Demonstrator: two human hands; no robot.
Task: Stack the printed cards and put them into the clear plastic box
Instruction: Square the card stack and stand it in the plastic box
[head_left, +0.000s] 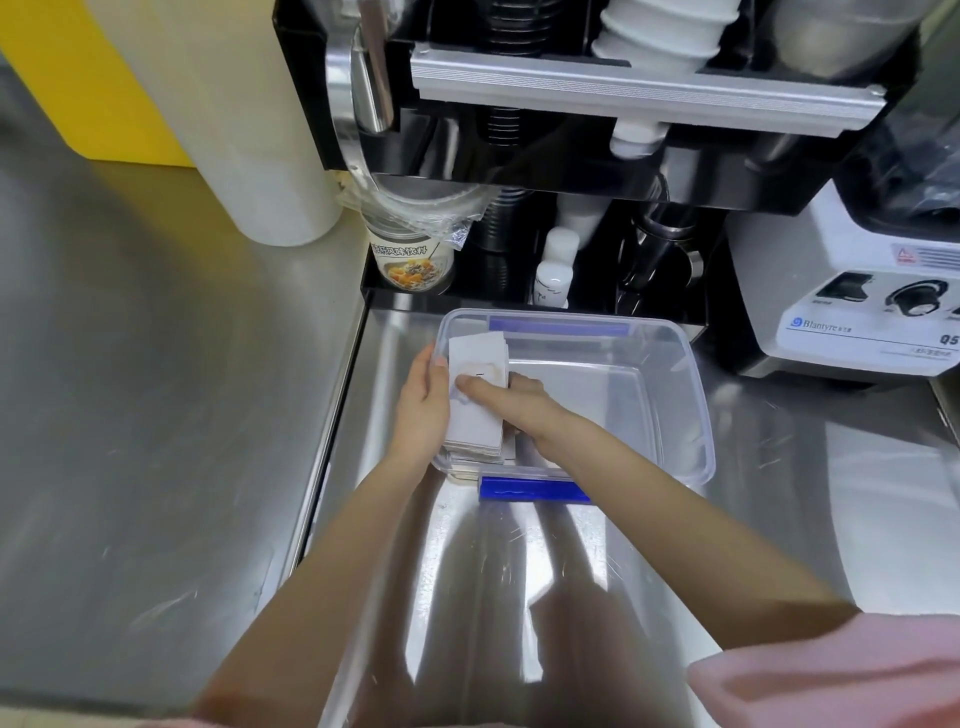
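A stack of white printed cards (477, 364) stands at the left end of the clear plastic box (670, 364), over its left wall. My left hand (423, 410) presses against the stack's left side from outside the box. From the right, my right hand (506, 397) grips the stack, thumb on the top card and fingers behind it. The box has blue clips on its near and far rims, and its right part holds nothing. More cards lie under the stack at the box's near left corner.
The box sits on a steel counter (156, 415). Behind it stands a black cup dispenser rack (519, 156) with small bottles (553, 270) and a printed cup (413, 265). A white blender base (857, 312) is at the right, a white roll (249, 130) at the back left.
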